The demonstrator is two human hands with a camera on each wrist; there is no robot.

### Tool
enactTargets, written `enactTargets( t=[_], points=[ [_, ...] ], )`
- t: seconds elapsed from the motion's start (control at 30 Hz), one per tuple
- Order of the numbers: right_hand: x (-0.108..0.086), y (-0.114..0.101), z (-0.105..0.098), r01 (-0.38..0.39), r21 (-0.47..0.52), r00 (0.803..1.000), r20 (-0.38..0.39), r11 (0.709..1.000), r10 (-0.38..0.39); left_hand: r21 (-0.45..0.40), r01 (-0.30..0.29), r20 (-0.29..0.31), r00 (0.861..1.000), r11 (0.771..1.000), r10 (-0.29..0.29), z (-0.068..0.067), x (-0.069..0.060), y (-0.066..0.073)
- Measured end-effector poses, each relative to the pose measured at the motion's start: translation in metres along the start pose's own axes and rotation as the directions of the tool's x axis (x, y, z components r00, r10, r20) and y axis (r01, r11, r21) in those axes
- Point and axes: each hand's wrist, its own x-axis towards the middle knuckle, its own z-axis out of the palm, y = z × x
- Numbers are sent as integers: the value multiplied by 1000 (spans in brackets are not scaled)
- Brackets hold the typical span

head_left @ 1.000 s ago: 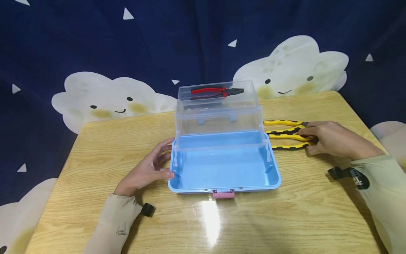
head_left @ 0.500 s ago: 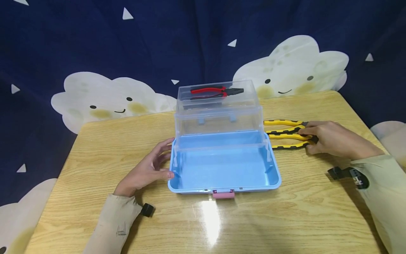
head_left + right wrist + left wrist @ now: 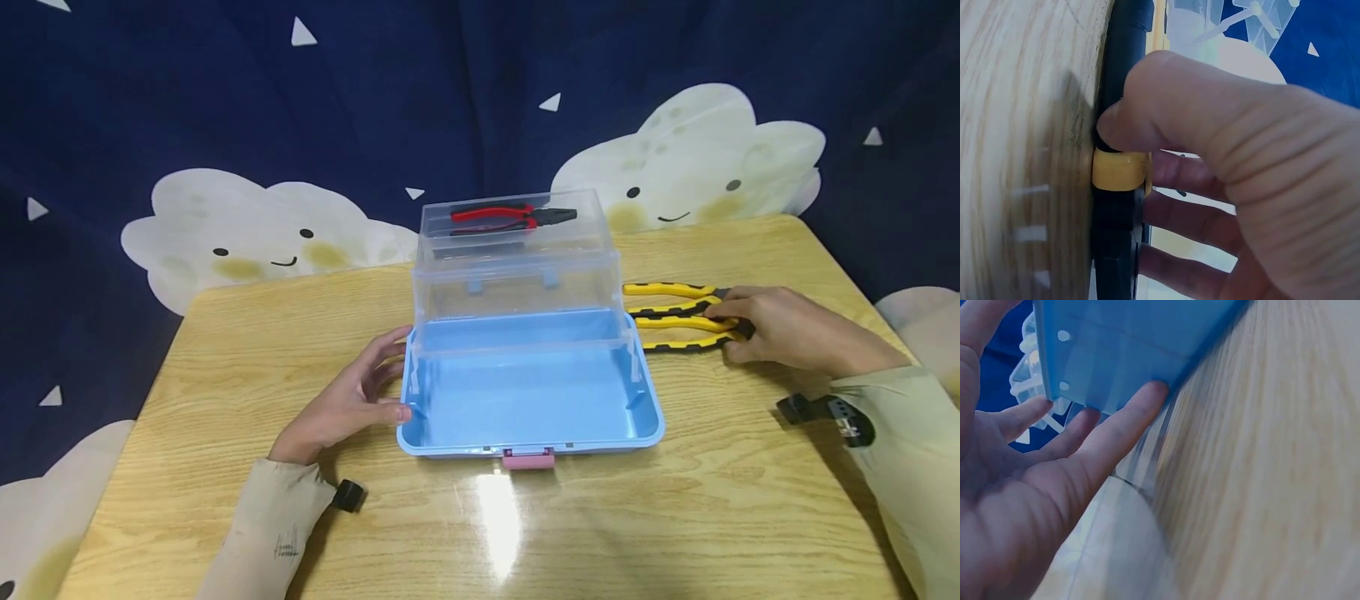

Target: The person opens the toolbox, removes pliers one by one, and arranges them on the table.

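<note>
The left hand (image 3: 351, 398) touches the left side of a light blue toolbox (image 3: 525, 408) that stands open; in the left wrist view its fingertips rest on the box's outer wall (image 3: 1122, 356). Beside the box, on the right, lie two yellow-and-black pliers, a front pair (image 3: 686, 344) and a back pair (image 3: 667, 289). The right hand (image 3: 783, 329) pinches the front pliers near the pivot with thumb and fingers, as the right wrist view shows. Both pliers' heads are mostly hidden behind this hand. Whether it also touches the back pair, I cannot tell.
Red-and-black pliers (image 3: 551, 217) sit in the clear upper part (image 3: 517, 292) of the toolbox, raised at the back. A pink latch (image 3: 528, 459) is on the box's front edge. The wooden table (image 3: 600, 533) ends at a dark blue curtain (image 3: 420, 100) with clouds.
</note>
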Motion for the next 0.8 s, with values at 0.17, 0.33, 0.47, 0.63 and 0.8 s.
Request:
enactTargets(
  t=[0.17, 0.33, 0.47, 0.63, 0.8],
  points=[
    [-5, 3, 0, -27, 13, 999, 21, 1000, 27, 3, 9, 7, 1000, 1000, -9, 1, 4, 2],
    [-10, 4, 3, -42, 37, 999, 24, 998, 41, 11, 13, 15, 1000, 1000, -13, 1, 6, 4],
    [-8, 3, 1, -43, 45, 999, 18, 998, 42, 10, 14, 10, 1000, 1000, -14, 0, 4, 3],
    [-4, -1, -2, -44, 44, 999, 15, 998, 43, 15, 15, -7, 1000, 1000, -14, 1, 2, 2],
    [-2, -4, -6, -32, 34, 999, 10, 999, 31, 16, 15, -17, 1000, 1000, -15, 1, 0, 1]
  ],
)
